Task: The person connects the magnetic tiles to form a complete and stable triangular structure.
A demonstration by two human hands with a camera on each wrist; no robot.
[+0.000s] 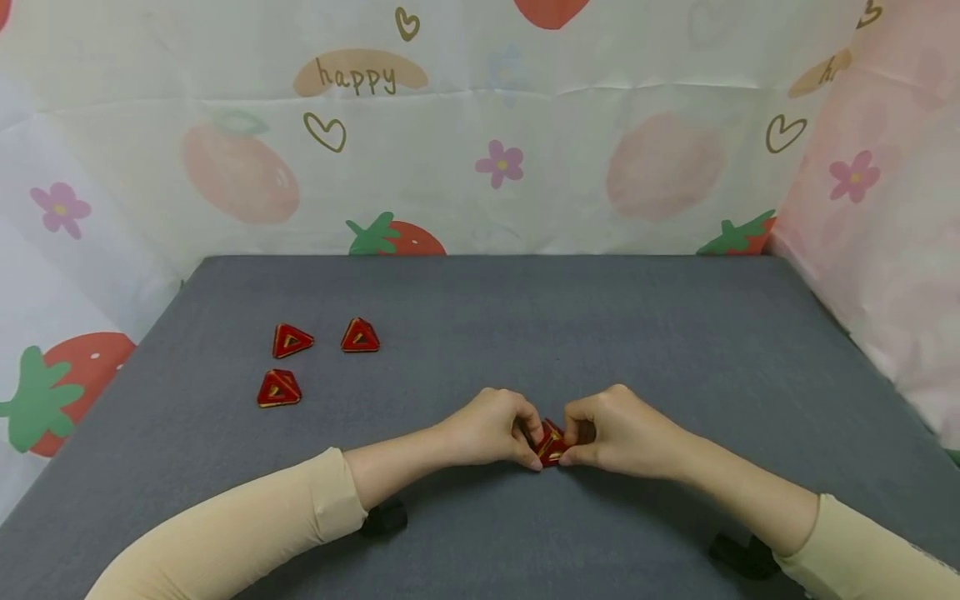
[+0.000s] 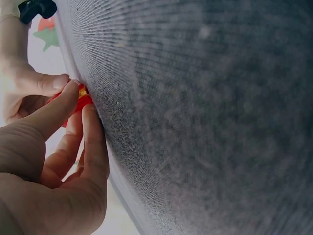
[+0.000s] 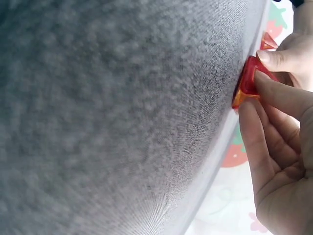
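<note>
A small red pyramid-shaped box (image 1: 552, 446) with gold edges stands on the grey cloth between my two hands. My left hand (image 1: 491, 429) pinches its left side between thumb and fingers. From the other side, my right hand (image 1: 626, 435) grips it the same way. In the right wrist view the box (image 3: 250, 76) shows a glossy red face and a gold-orange edge by my fingertips. Fingers hide most of the box (image 2: 84, 100) in the left wrist view, where it sits against the cloth surface.
Three similar red pyramid boxes lie at the left of the grey table (image 1: 637, 333): an upper-left box (image 1: 292, 340), an upper-right box (image 1: 361, 336) and a lower box (image 1: 279, 388). A fruit-patterned curtain (image 1: 562, 108) borders the table at the back and sides.
</note>
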